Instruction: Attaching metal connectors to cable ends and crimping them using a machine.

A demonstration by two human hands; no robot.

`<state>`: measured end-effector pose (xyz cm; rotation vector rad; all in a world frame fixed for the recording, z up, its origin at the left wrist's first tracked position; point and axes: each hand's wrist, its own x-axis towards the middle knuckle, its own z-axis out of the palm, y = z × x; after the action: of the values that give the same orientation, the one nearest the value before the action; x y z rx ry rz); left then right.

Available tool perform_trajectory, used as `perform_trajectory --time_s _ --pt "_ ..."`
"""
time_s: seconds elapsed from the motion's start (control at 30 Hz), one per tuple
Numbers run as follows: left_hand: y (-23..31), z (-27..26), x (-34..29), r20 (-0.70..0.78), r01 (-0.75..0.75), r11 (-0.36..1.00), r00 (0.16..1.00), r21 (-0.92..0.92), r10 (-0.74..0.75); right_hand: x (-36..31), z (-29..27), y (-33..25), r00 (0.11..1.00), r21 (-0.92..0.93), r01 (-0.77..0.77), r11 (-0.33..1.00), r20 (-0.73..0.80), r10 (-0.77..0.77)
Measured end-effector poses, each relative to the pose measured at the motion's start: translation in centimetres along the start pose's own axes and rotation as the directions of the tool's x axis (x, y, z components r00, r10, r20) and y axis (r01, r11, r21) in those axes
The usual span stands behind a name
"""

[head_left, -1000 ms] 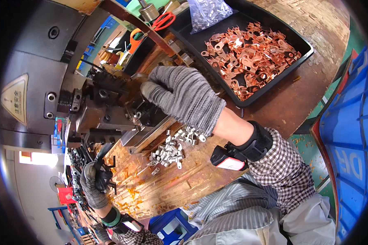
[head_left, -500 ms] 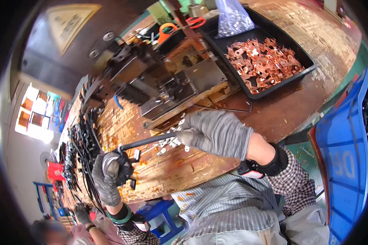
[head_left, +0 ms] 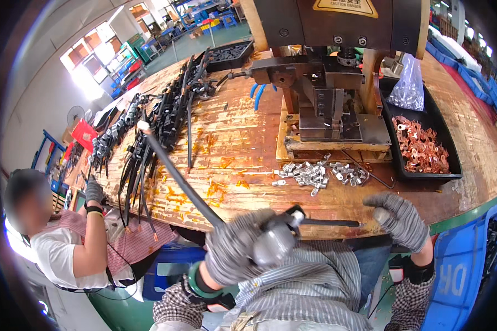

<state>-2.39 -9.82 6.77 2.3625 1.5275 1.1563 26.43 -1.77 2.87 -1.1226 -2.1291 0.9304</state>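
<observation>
In my gloved left hand (head_left: 234,248), closed, is a thick black cable (head_left: 176,174) with a rounded dark fitting (head_left: 273,245) against the fingers. One end of the cable slants up to the left and has a pale tip; a shorter black length points right from the fitting. My gloved right hand (head_left: 397,220) is just past that right end, apart from it, with thumb and fingers parted and nothing seen between them. Beyond the hands, loose silver terminal lugs (head_left: 309,175) lie on the worn wooden table (head_left: 221,149), in front of a dark metal press (head_left: 331,105).
A black tray (head_left: 455,160) at the right holds copper lugs (head_left: 419,146) and a clear plastic bag (head_left: 408,85). Bundled black cables (head_left: 165,118) cover the table's left side. A co-worker (head_left: 66,243) sits at the left. A blue bin (head_left: 464,248) stands at the lower right.
The left hand has moved right, close to my body, carrying the cable and fitting. My right hand has let go of the cable and moved right. The view has swung, showing the co-worker and press more fully.
</observation>
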Motion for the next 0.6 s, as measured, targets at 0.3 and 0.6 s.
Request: perform_trajectory --time_s 0.3,0.6 --pt "0.7 -0.6 -0.2 0.148 -0.706 0.691 0.708 0.153 0.691 3.1 3.3 -8.2 0.85 0.211 -0.091 0.973 0.526 -0.035" --pt "0.3 -2.4 3.3 -0.075 -0.833 0.488 0.487 0.261 0.87 0.2 5.2 -8.2 0.9 0.845 -0.069 0.531 0.282 -0.332"
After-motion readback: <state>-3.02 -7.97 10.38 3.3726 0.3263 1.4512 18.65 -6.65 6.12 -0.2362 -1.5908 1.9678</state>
